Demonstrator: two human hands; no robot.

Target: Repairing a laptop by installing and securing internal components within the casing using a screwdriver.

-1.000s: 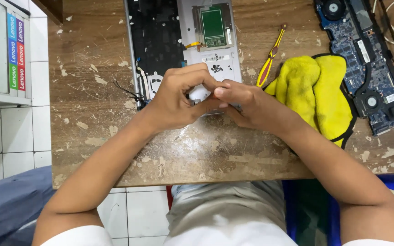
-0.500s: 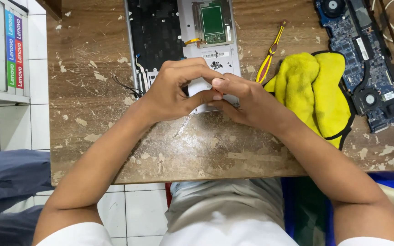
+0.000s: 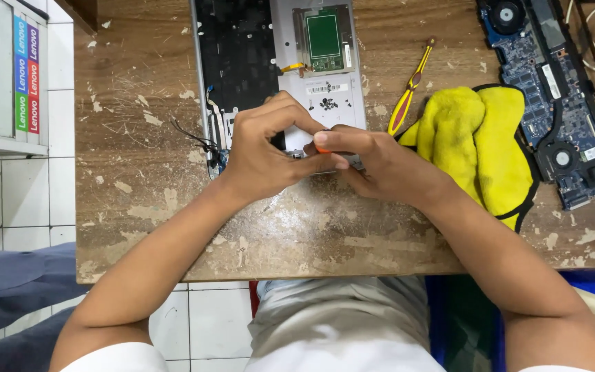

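Pinching a small orange-tipped tool [image 3: 321, 147], the right hand [image 3: 380, 165] works at the near edge of the opened laptop shell [image 3: 277, 83] on the worktop [image 3: 139, 172]; the left hand [image 3: 263, 155] curls closed beside it, steadying (best kept low, with light pressure).

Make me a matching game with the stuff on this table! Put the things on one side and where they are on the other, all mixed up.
Things:
1. yellow cloth
2. yellow-handled screwdriver
3. blue circuit board
4. opened laptop shell

Places:
A. at the far right of the table, with two round fans on it
B. just beyond both hands, at the table's far edge
C. lying slanted between the shell and the cloth
D. bunched up beside the right hand

Pairs: 1-D, 2-C, 3-A, 4-B

The left hand and the right hand meet over the shell's near edge.
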